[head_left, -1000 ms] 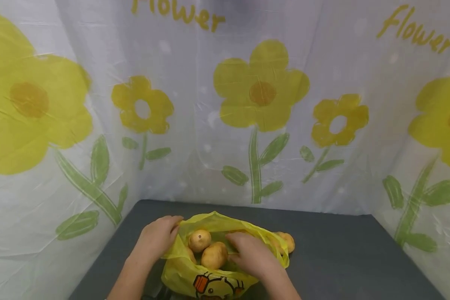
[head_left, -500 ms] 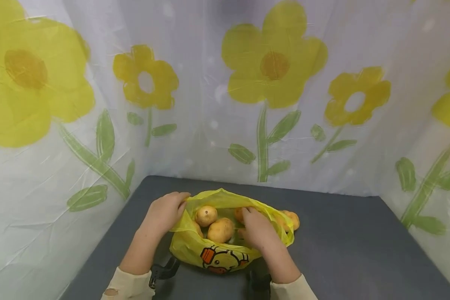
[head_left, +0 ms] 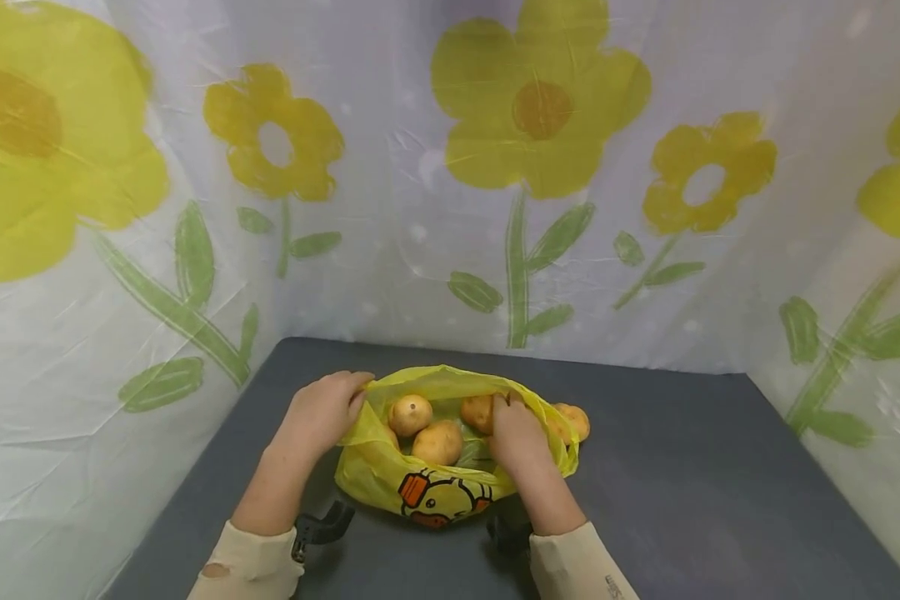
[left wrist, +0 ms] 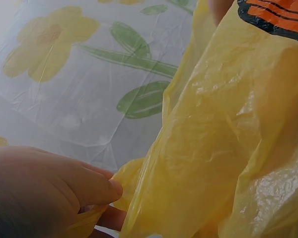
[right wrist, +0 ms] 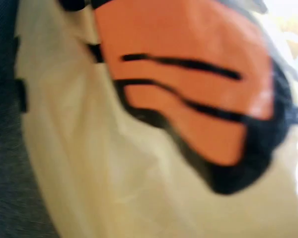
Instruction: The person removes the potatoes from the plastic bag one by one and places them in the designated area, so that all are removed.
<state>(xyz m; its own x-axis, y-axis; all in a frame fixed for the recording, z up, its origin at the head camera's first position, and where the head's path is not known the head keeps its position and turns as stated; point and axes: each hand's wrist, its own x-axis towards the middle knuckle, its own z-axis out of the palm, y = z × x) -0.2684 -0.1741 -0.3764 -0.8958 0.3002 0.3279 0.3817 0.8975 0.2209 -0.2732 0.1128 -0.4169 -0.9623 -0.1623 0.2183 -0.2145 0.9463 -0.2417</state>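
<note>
A yellow plastic bag (head_left: 390,487) with a printed duck face lies on the dark table, its mouth held wide. Inside it I see a round potato (head_left: 410,414), a larger potato (head_left: 438,442) and another potato (head_left: 476,413) beside my right hand. My left hand (head_left: 322,412) pinches the left rim of the bag between thumb and fingers; the left wrist view shows the yellow film (left wrist: 188,173) in its grip. My right hand (head_left: 521,433) reaches down into the right side of the bag. Its fingertips are mostly hidden. The right wrist view shows only the bag's orange print (right wrist: 188,59), blurred.
One more potato (head_left: 574,422) lies at the bag's right edge. The dark grey table (head_left: 682,483) is bounded by a white curtain (head_left: 390,275) with painted yellow flowers. Black wrist straps (head_left: 324,525) hang beneath both forearms.
The head view has tilted down. My right hand has moved rightward within the bag, and a potato to its left shows more. My left hand keeps hold of the rim.
</note>
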